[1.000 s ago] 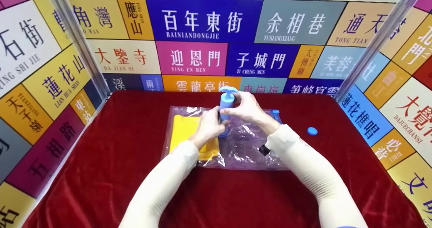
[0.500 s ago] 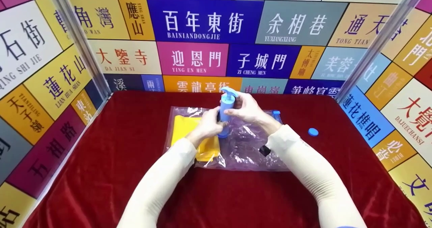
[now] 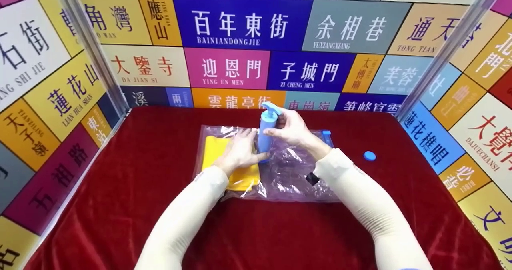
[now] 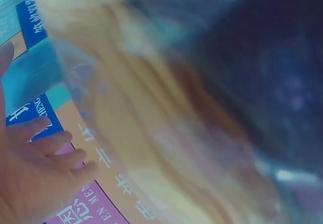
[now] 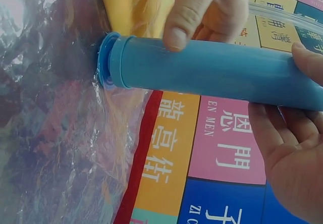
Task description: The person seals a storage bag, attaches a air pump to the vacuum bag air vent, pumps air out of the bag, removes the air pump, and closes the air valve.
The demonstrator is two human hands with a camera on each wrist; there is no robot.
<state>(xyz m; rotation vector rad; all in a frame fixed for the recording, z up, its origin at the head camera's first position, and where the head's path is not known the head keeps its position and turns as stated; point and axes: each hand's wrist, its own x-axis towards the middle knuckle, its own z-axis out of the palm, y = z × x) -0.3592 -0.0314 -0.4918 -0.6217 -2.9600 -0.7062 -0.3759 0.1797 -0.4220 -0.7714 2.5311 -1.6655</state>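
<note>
A blue hand pump point(image 3: 267, 132) stands nearly upright, its T-shaped handle point(image 3: 272, 108) on top. Its lower end meets a round blue valve point(image 5: 106, 62) on a clear plastic bag point(image 3: 296, 184). My right hand point(image 3: 294, 128) holds the upper barrel, thumb on one side and fingers on the other. My left hand point(image 3: 240, 150) is spread over the bag left of the pump, its thumb touching the lower barrel and its fingers extended. Folded yellow fabric point(image 3: 214, 152) lies inside the bag's left part; the left wrist view shows it blurred and close.
A round blue cap point(image 3: 370, 156) lies right of the bag on the red cloth point(image 3: 100, 206). A small blue slider point(image 3: 327, 133) sits at the bag's far right corner. Printed panels point(image 3: 240, 26) wall in the table at the back and sides.
My left hand has loosened from around the pump barrel, its fingers straightening and shifting a little left over the bag. The right hand keeps its hold; the handle now tilts slightly differently.
</note>
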